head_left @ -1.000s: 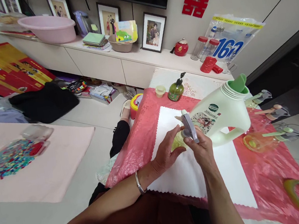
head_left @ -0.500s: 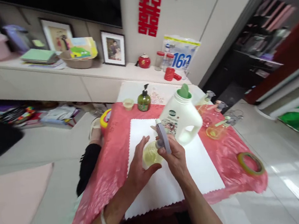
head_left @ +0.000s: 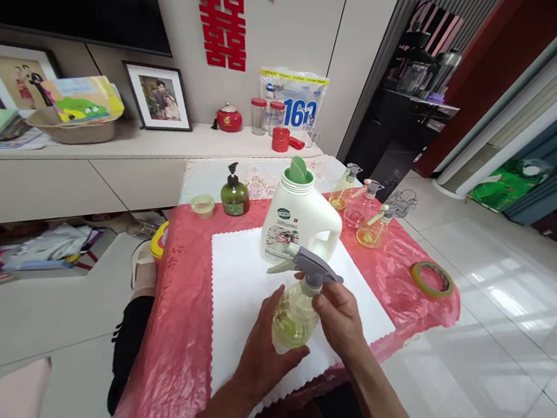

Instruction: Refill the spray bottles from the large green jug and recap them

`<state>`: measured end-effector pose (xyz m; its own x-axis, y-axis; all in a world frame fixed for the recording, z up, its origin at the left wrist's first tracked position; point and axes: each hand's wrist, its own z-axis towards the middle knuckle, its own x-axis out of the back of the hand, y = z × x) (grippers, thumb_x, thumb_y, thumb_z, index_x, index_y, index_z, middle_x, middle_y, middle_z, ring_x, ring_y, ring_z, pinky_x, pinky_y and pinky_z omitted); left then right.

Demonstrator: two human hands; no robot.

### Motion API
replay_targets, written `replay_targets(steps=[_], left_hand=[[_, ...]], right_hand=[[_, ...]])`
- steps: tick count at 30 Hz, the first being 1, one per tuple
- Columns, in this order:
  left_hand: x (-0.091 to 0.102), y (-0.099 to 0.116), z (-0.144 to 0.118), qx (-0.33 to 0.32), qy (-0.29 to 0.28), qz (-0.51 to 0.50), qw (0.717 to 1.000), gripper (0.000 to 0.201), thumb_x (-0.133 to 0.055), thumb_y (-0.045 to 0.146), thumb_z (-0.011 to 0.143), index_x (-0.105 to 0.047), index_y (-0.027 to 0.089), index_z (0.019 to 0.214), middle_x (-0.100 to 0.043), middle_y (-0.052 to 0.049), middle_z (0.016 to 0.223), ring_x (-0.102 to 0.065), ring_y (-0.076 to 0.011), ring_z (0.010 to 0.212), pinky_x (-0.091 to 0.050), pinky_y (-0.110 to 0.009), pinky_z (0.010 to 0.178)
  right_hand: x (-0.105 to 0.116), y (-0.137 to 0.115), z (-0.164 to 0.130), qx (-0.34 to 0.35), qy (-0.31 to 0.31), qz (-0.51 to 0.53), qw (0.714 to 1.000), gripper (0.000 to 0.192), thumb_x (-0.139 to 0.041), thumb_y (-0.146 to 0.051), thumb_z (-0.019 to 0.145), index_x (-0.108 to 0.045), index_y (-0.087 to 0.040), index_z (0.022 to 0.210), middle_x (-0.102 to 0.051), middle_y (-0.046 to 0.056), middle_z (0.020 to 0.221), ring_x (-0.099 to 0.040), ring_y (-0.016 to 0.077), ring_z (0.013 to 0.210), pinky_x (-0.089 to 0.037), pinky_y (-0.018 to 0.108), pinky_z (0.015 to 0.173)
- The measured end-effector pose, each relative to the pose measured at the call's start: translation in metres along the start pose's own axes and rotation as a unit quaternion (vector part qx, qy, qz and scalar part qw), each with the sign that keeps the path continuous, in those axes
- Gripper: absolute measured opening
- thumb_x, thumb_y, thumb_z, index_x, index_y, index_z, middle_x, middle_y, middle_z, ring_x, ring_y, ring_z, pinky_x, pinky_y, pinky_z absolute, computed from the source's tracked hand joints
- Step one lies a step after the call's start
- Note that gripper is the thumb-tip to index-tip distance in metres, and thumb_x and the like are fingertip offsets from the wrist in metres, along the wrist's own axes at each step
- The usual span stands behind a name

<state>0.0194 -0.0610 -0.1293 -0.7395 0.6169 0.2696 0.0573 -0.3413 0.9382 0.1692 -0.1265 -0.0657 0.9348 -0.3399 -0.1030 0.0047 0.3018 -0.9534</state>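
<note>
A clear spray bottle [head_left: 295, 316] with yellowish liquid and a grey trigger head is held tilted over a white scalloped mat [head_left: 235, 267]. My left hand [head_left: 266, 344] wraps round the bottle's lower body, thumb beneath and fingers behind. At the neck, just under the trigger head, my right hand [head_left: 339, 313] grips with thumb and fingers. Right behind the bottle stands a large white detergent jug [head_left: 302, 213] with a green spout, its cap off. The hidden fingers of both hands lie behind the bottle.
Several spray bottles, one of them a pink bottle [head_left: 358, 212], stand on the red plastic cover [head_left: 180, 314] at right. A roll of tape [head_left: 432, 279] lies near the corner. A green pump bottle [head_left: 235, 197] and small bowl [head_left: 202, 206] are at back left. Another person's leg [head_left: 132, 333] shows at left.
My left hand has closed round the bottle. The bottle has turned so its nozzle points left, and the right hand has shifted to its neck. The whole view has swung rightward.
</note>
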Motion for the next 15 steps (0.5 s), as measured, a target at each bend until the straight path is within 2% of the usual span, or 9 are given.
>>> replay_targets(steps=[2,4,6,8,10,12,15], left_hand=[[-0.005,0.001,0.002,-0.006,0.062,0.04,0.997,0.089,-0.079,0.04,0.079,-0.03,0.025,0.152,-0.053,-0.017,0.143,-0.058,-0.0378,0.129,-0.055,-0.057,0.103],[-0.009,0.0,0.005,-0.027,0.102,0.082,0.991,0.077,-0.075,0.039,0.081,-0.038,0.025,0.147,-0.058,-0.015,0.133,-0.062,-0.0366,0.121,-0.058,-0.056,0.098],[-0.013,0.0,0.006,-0.056,0.106,0.111,0.987,0.067,-0.074,0.039,0.082,-0.045,0.026,0.141,-0.061,-0.013,0.127,-0.062,-0.0366,0.116,-0.059,-0.055,0.094],[-0.014,0.001,0.005,-0.084,0.082,0.13,0.985,0.07,-0.072,0.041,0.084,-0.041,0.027,0.145,-0.059,-0.014,0.131,-0.061,-0.0373,0.118,-0.059,-0.054,0.094],[-0.009,0.0,0.003,-0.118,0.046,0.158,0.979,0.08,-0.07,0.046,0.088,-0.028,0.027,0.153,-0.054,-0.016,0.141,-0.057,-0.0383,0.126,-0.057,-0.055,0.098],[0.0,-0.004,0.002,-0.14,0.014,0.201,0.97,0.08,-0.064,0.049,0.092,-0.021,0.029,0.157,-0.05,-0.016,0.146,-0.054,-0.0372,0.133,-0.054,-0.055,0.104],[0.022,-0.018,0.001,-0.116,0.01,0.262,0.958,0.061,-0.052,0.043,0.1,-0.029,0.03,0.154,-0.053,-0.013,0.145,-0.054,-0.0328,0.133,-0.051,-0.052,0.108]], right_hand=[[-0.012,-0.002,-0.008,-0.007,0.021,-0.036,0.999,0.05,-0.073,-0.049,0.094,-0.059,-0.024,0.135,-0.054,0.007,0.128,-0.053,0.0236,0.121,-0.048,0.034,0.104],[-0.024,-0.004,-0.016,-0.012,0.051,-0.088,0.995,0.062,-0.082,-0.045,0.085,-0.055,-0.023,0.137,-0.052,0.007,0.13,-0.052,0.0238,0.122,-0.048,0.034,0.106],[-0.03,-0.005,-0.023,-0.02,0.081,-0.126,0.989,0.07,-0.084,-0.043,0.081,-0.05,-0.022,0.139,-0.052,0.008,0.129,-0.052,0.0242,0.121,-0.048,0.035,0.106],[-0.027,-0.005,-0.028,-0.032,0.093,-0.132,0.986,0.069,-0.082,-0.039,0.082,-0.048,-0.02,0.139,-0.052,0.009,0.128,-0.053,0.0242,0.12,-0.049,0.036,0.105],[-0.011,-0.005,-0.031,-0.035,0.101,-0.146,0.984,0.063,-0.08,-0.037,0.084,-0.048,-0.018,0.136,-0.055,0.01,0.124,-0.057,0.023,0.116,-0.053,0.035,0.1],[0.015,-0.007,-0.03,-0.016,0.126,-0.181,0.975,0.059,-0.08,-0.039,0.085,-0.049,-0.017,0.13,-0.056,0.01,0.123,-0.058,0.0225,0.114,-0.054,0.035,0.098],[0.067,-0.013,-0.022,0.019,0.185,-0.228,0.956,0.065,-0.083,-0.046,0.081,-0.046,-0.016,0.125,-0.054,0.012,0.127,-0.056,0.0239,0.12,-0.05,0.041,0.107]])
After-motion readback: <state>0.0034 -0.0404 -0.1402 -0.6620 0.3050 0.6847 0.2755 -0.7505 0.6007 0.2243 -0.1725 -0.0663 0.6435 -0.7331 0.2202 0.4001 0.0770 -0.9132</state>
